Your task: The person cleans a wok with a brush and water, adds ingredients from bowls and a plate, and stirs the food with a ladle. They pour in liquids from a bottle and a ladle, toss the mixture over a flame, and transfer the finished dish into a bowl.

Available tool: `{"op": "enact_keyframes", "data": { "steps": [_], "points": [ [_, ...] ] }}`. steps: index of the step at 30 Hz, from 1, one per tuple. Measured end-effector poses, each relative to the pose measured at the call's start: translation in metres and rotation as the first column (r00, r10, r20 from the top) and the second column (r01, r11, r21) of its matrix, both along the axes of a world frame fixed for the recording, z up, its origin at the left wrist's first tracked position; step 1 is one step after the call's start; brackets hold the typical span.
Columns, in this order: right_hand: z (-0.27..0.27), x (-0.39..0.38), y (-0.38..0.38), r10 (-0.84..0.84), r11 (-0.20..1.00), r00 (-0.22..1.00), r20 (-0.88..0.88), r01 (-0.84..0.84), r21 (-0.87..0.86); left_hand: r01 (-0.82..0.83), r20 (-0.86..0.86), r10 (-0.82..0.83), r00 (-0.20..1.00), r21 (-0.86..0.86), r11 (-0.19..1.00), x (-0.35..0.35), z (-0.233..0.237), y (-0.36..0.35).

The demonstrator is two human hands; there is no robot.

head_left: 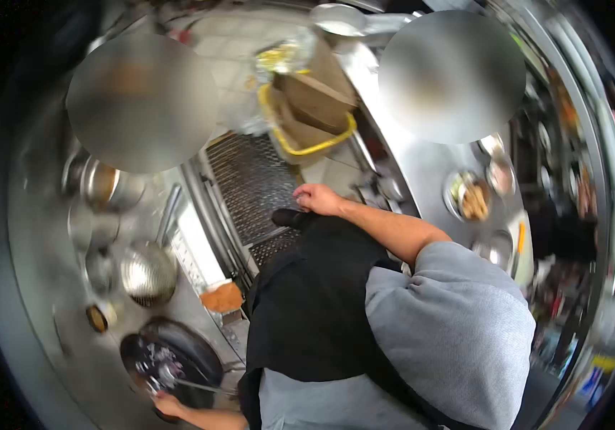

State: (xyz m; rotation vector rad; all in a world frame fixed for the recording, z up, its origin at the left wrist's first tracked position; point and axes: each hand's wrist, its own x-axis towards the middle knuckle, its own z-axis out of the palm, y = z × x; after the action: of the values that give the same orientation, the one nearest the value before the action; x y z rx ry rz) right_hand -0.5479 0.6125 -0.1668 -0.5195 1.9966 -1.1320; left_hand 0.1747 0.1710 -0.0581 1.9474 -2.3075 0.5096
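Observation:
At the lower left, my left hand [168, 405] is closed at the near edge of a dark wok [203, 351]; its grip is partly blurred. The wok holds some pale, purplish pieces, and a metal utensil lies across it. My right hand [314, 198] hangs over the floor beside my black apron, its fingers loosely bent and slightly apart, with nothing visible in them. Below it shows a dark shoe [287, 218].
A yellow-rimmed bin [312, 150] with cardboard stands ahead on the floor, past a dark grated mat [250, 186]. On the right counter [418, 168] sits a plate of food [473, 202]. Metal pots and a domed strainer [148, 273] are at left. Two round areas are blurred out.

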Motion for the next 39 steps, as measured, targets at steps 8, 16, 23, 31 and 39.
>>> {"op": "enact_keyframes", "data": {
  "steps": [8, 16, 23, 31, 39],
  "points": [
    [0.075, 0.003, 0.235, -0.622, 0.686, 0.524, -0.582, 0.724, -0.081, -0.080, 0.230, 0.008, 0.973, 0.305, 0.949, -0.040, -0.011, -0.009],
    [0.106, -0.028, 0.497, -0.245, 0.258, 0.472, -0.847, 0.874, 0.413, 0.659, -0.686, -0.383, 0.618, 0.188, 0.728, -0.450, 0.022, 0.142],
    [0.097, 0.000, 0.544, -0.659, 0.660, 0.680, -0.320, 0.727, 0.186, 0.769, -0.888, -0.433, 0.154, 0.383, -0.512, -0.769, -0.002, 0.537],
    [0.160, 0.048, 0.553, -0.948, 0.224, 0.172, -0.267, 0.958, -0.180, 0.620, -0.523, -0.845, 0.111, 0.701, -0.352, -0.821, -0.051, 0.725],
    [0.155, 0.041, 0.542, -0.910, 0.086, -0.032, -0.414, 0.961, -0.264, 0.450, -0.639, -0.733, 0.233, 0.739, -0.502, -0.843, 0.008, 0.726]
  ]
}}
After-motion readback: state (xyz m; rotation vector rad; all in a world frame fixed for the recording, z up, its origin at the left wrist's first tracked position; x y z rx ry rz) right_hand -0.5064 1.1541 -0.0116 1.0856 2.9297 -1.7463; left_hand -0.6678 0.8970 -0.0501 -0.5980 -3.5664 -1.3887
